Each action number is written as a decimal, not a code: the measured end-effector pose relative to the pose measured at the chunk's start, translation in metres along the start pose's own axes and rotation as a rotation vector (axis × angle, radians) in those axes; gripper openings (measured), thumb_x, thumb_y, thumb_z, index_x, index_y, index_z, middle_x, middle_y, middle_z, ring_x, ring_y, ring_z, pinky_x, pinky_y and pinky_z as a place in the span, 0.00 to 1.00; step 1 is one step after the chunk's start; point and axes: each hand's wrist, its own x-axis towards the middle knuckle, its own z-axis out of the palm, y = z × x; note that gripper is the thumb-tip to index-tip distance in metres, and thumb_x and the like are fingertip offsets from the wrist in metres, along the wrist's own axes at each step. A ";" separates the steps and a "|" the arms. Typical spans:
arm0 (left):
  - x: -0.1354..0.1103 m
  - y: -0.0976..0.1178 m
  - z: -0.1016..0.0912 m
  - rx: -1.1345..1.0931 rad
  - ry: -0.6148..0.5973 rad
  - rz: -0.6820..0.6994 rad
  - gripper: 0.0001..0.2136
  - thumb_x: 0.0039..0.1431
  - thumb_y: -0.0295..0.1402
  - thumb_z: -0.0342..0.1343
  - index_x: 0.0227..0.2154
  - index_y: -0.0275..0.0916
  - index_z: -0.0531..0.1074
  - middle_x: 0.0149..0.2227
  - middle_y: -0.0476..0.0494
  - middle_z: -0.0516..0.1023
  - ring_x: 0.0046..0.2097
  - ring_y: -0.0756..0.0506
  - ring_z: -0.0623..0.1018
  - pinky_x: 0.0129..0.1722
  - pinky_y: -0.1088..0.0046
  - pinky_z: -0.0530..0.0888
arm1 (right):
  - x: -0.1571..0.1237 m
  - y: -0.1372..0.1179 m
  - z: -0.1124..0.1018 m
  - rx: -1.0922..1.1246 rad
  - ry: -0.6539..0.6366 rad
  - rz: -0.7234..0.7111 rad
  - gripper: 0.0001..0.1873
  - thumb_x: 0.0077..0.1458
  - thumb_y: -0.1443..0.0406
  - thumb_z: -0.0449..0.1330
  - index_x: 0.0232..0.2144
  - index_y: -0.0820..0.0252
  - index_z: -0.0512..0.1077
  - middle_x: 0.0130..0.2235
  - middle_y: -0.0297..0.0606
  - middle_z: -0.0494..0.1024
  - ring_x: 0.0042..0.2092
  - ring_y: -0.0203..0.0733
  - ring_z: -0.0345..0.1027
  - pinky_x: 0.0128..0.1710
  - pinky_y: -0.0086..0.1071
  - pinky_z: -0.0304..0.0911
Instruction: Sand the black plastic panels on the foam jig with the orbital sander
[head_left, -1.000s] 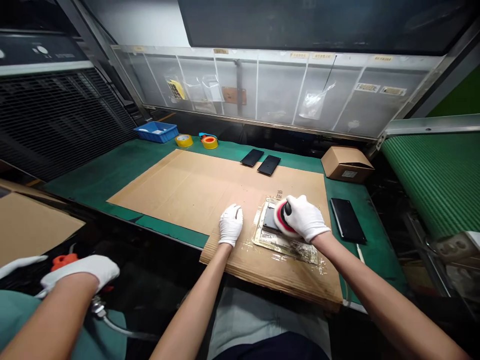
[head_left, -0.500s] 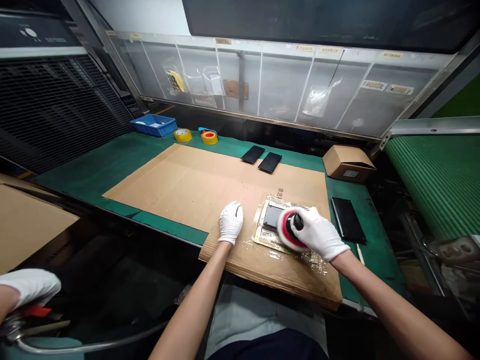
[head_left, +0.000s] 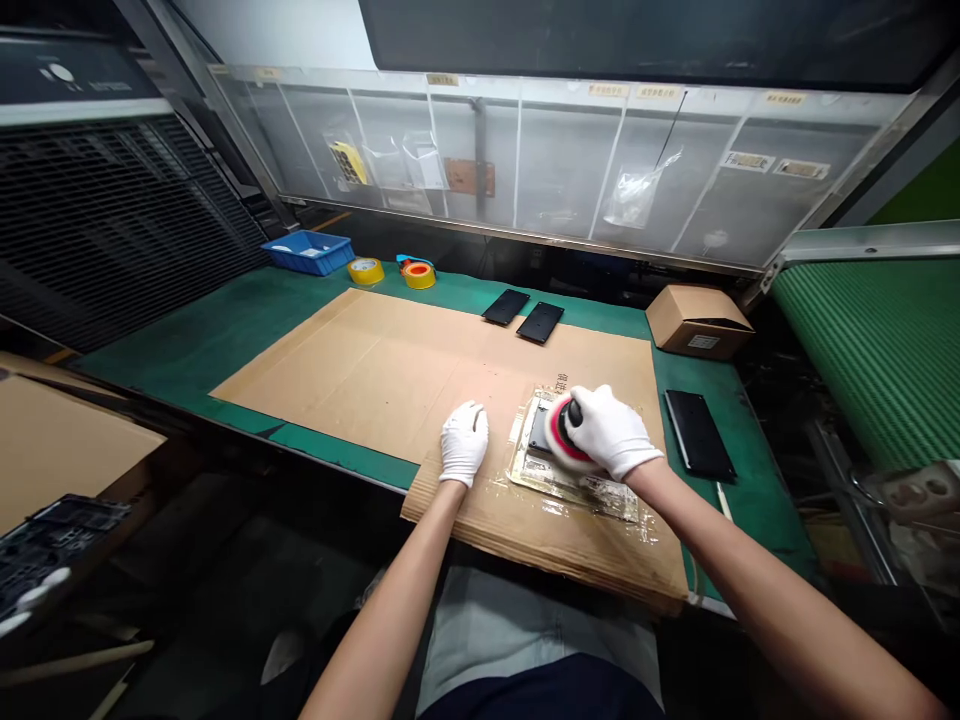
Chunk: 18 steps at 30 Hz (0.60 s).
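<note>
My left hand [head_left: 464,442] rests loose and empty on the cardboard [head_left: 375,370], right hand [head_left: 609,432] clamped round the padded tool [head_left: 562,436] over the partly covered dark panel [head_left: 538,430], apparently mid-pass, finish unclear; two black plates [head_left: 540,323] lie beyond, done or waiting, can't tell.

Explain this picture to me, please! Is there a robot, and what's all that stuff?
No robot here: these are a person's own two hands, in white gloves. The camera sits on the person's head, looking forward and down.

The right hand holds a round red-and-white pad by its black grip. The pad partly covers a dark plate. The left hand rests on the cardboard, holding nothing I can see.

Under the cardboard is a green table. Further back are a blue bin, yellow tape and a brown box.
</note>
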 end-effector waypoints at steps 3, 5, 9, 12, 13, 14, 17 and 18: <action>0.000 0.000 0.000 -0.002 -0.008 -0.004 0.14 0.67 0.34 0.51 0.44 0.37 0.80 0.51 0.35 0.82 0.55 0.39 0.80 0.62 0.57 0.74 | 0.002 -0.015 -0.001 0.054 -0.050 -0.125 0.16 0.66 0.55 0.51 0.48 0.54 0.72 0.43 0.45 0.73 0.37 0.46 0.73 0.36 0.33 0.62; 0.001 -0.001 -0.001 -0.002 -0.007 0.000 0.14 0.67 0.34 0.51 0.44 0.36 0.80 0.51 0.35 0.83 0.55 0.39 0.80 0.62 0.57 0.73 | 0.004 -0.024 0.002 0.050 -0.036 -0.119 0.16 0.66 0.58 0.51 0.49 0.55 0.72 0.43 0.46 0.73 0.38 0.46 0.73 0.37 0.34 0.63; 0.000 -0.001 -0.001 -0.006 -0.016 -0.008 0.14 0.67 0.35 0.50 0.44 0.38 0.80 0.51 0.36 0.83 0.55 0.39 0.80 0.63 0.57 0.73 | 0.008 -0.033 0.007 0.025 0.013 -0.128 0.15 0.65 0.59 0.52 0.49 0.55 0.72 0.44 0.47 0.73 0.39 0.47 0.73 0.38 0.35 0.63; 0.000 -0.001 -0.001 -0.003 -0.015 -0.010 0.14 0.67 0.36 0.50 0.44 0.37 0.80 0.51 0.35 0.82 0.55 0.39 0.80 0.62 0.56 0.73 | 0.009 -0.030 0.007 0.069 -0.037 -0.186 0.15 0.65 0.56 0.53 0.49 0.55 0.72 0.43 0.45 0.73 0.39 0.46 0.73 0.38 0.33 0.63; 0.000 -0.001 -0.001 -0.003 -0.011 -0.007 0.15 0.68 0.36 0.50 0.44 0.37 0.80 0.51 0.35 0.82 0.55 0.39 0.80 0.62 0.56 0.73 | 0.009 -0.027 0.005 0.080 -0.041 -0.161 0.16 0.66 0.56 0.52 0.49 0.56 0.72 0.43 0.46 0.73 0.38 0.45 0.73 0.38 0.33 0.63; 0.000 -0.001 -0.001 -0.003 -0.008 -0.005 0.15 0.68 0.35 0.50 0.44 0.37 0.81 0.51 0.35 0.82 0.55 0.39 0.80 0.62 0.56 0.73 | 0.009 -0.023 0.004 0.079 -0.035 -0.118 0.17 0.67 0.56 0.50 0.50 0.56 0.72 0.43 0.46 0.73 0.37 0.44 0.72 0.37 0.33 0.62; 0.000 -0.001 -0.001 -0.008 -0.004 -0.004 0.14 0.67 0.35 0.50 0.44 0.38 0.81 0.51 0.36 0.83 0.54 0.39 0.81 0.62 0.56 0.74 | 0.004 -0.006 0.002 0.050 -0.030 -0.028 0.18 0.67 0.56 0.49 0.51 0.56 0.72 0.44 0.46 0.72 0.36 0.43 0.72 0.36 0.33 0.62; 0.000 -0.001 -0.001 -0.010 -0.004 -0.007 0.14 0.67 0.35 0.50 0.44 0.38 0.81 0.51 0.37 0.83 0.54 0.39 0.81 0.62 0.56 0.74 | 0.001 0.000 0.002 0.041 -0.040 -0.040 0.18 0.67 0.55 0.50 0.51 0.54 0.72 0.44 0.45 0.72 0.36 0.43 0.72 0.36 0.33 0.62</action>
